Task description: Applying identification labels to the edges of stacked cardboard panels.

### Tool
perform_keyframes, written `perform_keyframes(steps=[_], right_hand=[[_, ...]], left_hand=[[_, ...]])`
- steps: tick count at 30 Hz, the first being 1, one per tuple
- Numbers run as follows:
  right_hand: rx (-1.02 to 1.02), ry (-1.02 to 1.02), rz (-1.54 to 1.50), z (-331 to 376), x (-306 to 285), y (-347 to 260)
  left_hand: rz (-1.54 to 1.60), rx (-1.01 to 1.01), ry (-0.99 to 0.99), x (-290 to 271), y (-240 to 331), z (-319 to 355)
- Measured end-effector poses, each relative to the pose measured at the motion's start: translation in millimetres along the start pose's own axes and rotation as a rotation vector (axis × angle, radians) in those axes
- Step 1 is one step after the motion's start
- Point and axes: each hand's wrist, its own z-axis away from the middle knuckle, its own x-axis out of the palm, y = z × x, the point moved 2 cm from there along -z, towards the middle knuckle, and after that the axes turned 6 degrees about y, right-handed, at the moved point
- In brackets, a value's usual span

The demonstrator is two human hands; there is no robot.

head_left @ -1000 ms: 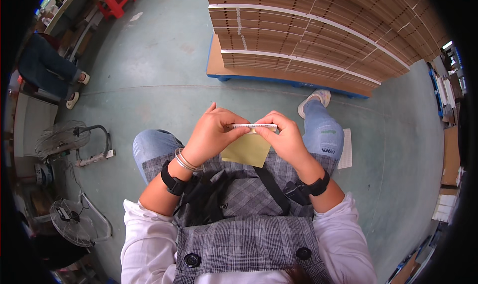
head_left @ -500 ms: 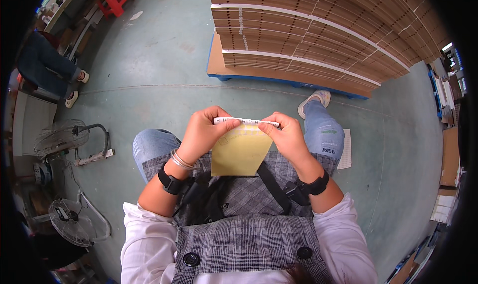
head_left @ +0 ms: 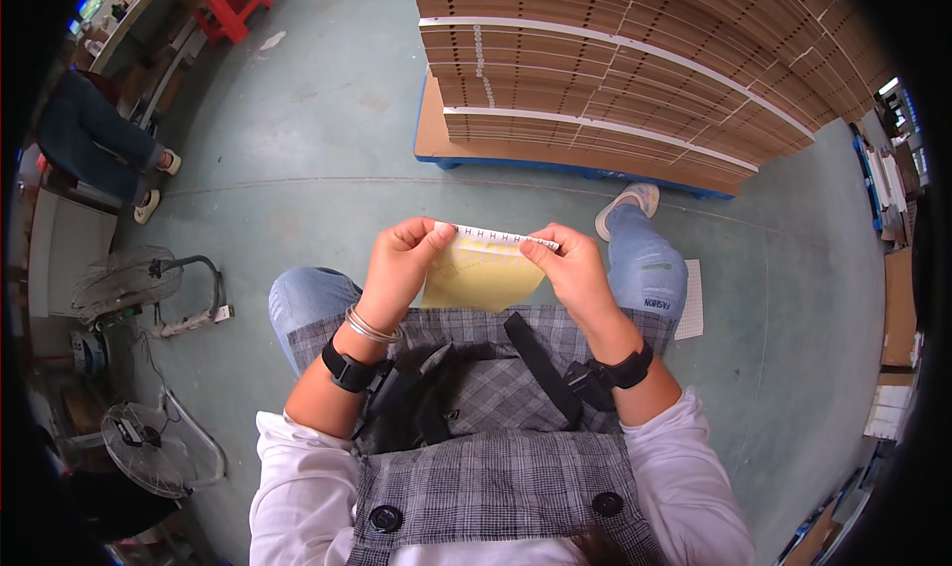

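Both hands, left hand (head_left: 402, 263) and right hand (head_left: 570, 268), pinch the white top strip of a yellow sheet (head_left: 476, 273), held taut over the lap; fingers closed at its 2 ends, likely to keep it flat.

Open floor (head_left: 317, 159) ahead; cardboard stack (head_left: 635, 80) beyond

We've only got one view here, a fisheye on the head looking pretty much straight down, close over our lap. Our forearms come in from the bottom edge, and the floor (head_left: 327, 159) curves off toward the rim, so straight lines bend.
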Motion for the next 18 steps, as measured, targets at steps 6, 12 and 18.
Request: perform_keyframes(steps=[6, 12, 18], right_hand=[[-0.036, 0.035, -0.018, 0, 6, 3], [-0.205, 0.034, 0.266, -9, 10, -1], [-0.756, 0.127, 0.732, -26, 22, -16]], left_hand=[[0.104, -0.082, -0.119, 18, -4, 3], [0.033, -0.078, -0.068, 10, -7, -4], [-0.112, -0.021, -0.012, 2, -2, -20]])
